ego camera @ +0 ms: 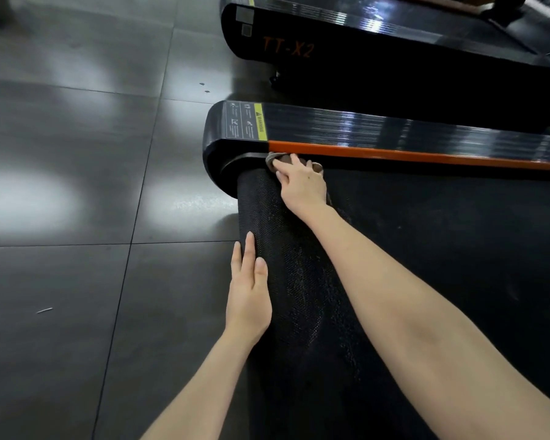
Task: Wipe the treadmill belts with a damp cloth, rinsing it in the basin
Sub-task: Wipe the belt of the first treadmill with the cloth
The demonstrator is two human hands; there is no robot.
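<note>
Head view: far treadmill (378, 58) lettered "TT-X2"; belt (426, 249) runs lengthwise rightward; right grip (302, 185) presses cloth (271, 159) flat-fingered; left grip (250, 293) flat on belt end.

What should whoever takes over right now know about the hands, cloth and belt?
Right hand presses the cloth onto the belt at its far rear corner, beside the orange side rail.
Left hand lies flat, fingers straight, on the belt's rounded rear end.
Done: the cloth is on the belt; how much is already clean can't be told.
Left: the remaining belt, the second treadmill behind, and rinsing; the basin is out of view.
</note>
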